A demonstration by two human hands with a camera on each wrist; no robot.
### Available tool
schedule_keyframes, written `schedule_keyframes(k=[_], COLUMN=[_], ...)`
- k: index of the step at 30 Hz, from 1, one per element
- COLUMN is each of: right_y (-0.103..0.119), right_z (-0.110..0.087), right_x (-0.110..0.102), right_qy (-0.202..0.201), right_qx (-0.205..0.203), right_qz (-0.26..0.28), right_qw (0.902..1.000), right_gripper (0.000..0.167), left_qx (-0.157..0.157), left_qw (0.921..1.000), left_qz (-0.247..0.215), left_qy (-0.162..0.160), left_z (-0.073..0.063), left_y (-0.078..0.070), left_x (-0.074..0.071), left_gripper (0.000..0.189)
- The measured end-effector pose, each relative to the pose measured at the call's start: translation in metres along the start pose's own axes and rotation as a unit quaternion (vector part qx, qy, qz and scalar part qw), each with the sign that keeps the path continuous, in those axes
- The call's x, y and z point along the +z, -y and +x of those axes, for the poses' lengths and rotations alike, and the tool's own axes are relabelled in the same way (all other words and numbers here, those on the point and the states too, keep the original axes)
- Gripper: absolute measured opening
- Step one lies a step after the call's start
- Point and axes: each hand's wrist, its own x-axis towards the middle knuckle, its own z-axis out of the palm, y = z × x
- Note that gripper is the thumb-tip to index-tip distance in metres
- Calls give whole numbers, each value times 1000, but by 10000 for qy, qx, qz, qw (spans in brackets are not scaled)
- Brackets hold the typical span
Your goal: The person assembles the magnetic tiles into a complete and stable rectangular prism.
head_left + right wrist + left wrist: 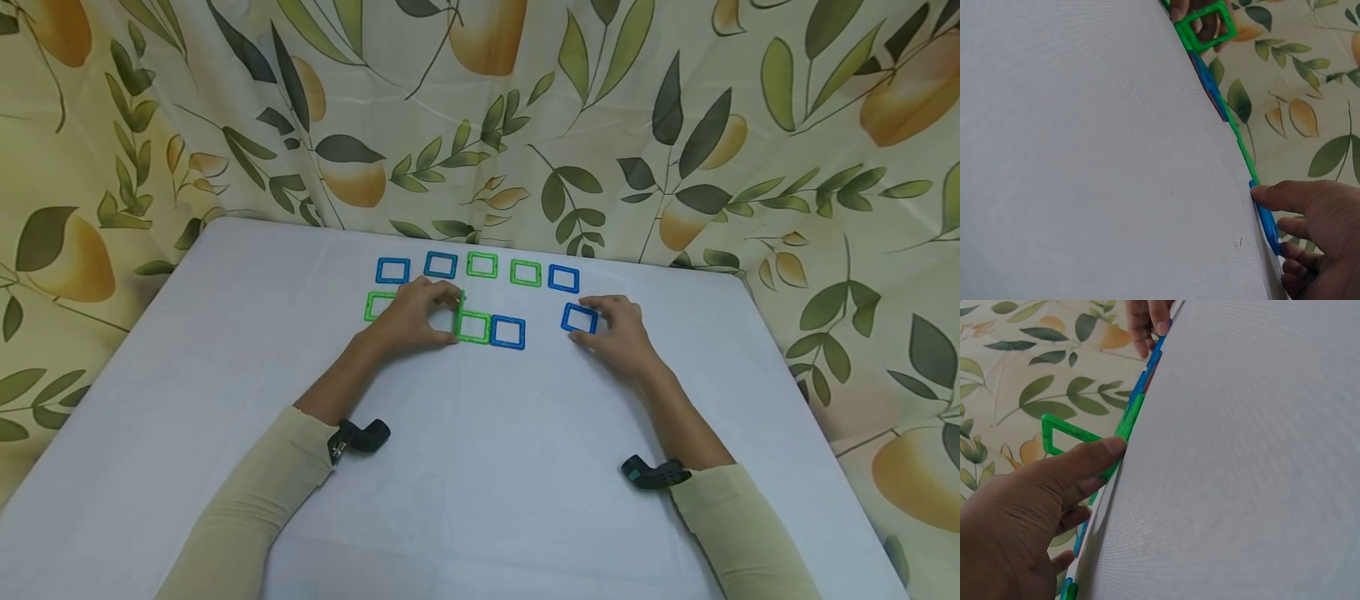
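In the head view my left hand (408, 318) pinches a green square frame tile (460, 317) between thumb and fingers. This tile stands upright at the left edge of a flat green tile (474, 340). A flat blue tile (507, 346) adjoins that green one on its right. Further right, my right hand (624, 335) grips another blue tile (566, 317) by opposite edges, low at the table surface. The left wrist view shows the upright green tile (1072, 427) rising beyond my thumb. Behind my left hand, one more green tile (368, 307) is partly hidden.
Along the back of the white table (480, 467) lies a row of blue and green tiles, from a blue one (392, 282) at left to another blue one (564, 289) at right. A fruit-patterned cloth (480, 167) hangs behind the table edge.
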Motion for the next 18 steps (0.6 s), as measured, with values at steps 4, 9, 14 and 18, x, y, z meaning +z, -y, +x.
schedule_keyframes(k=[4,9,14,18], right_y=[0,1,2,2], right_z=[0,-2,-1,0], right_x=[-1,-4,-7,-8], right_qy=[16,54,104,149], right_qx=[64,122,156,109], right_qz=[13,5,-23,-38], right_qw=[10000,9999,9998,9998], right_gripper=[61,60,58,58], left_qx=[19,36,56,72], left_qw=[10000,10000,10000,10000], left_qz=[2,-3,-13,-25], left_qy=[-6,-8,-14,-30], left_z=[0,0,0,0], left_y=[0,1,1,1], left_x=[0,1,1,0], left_gripper=[68,68,67,66])
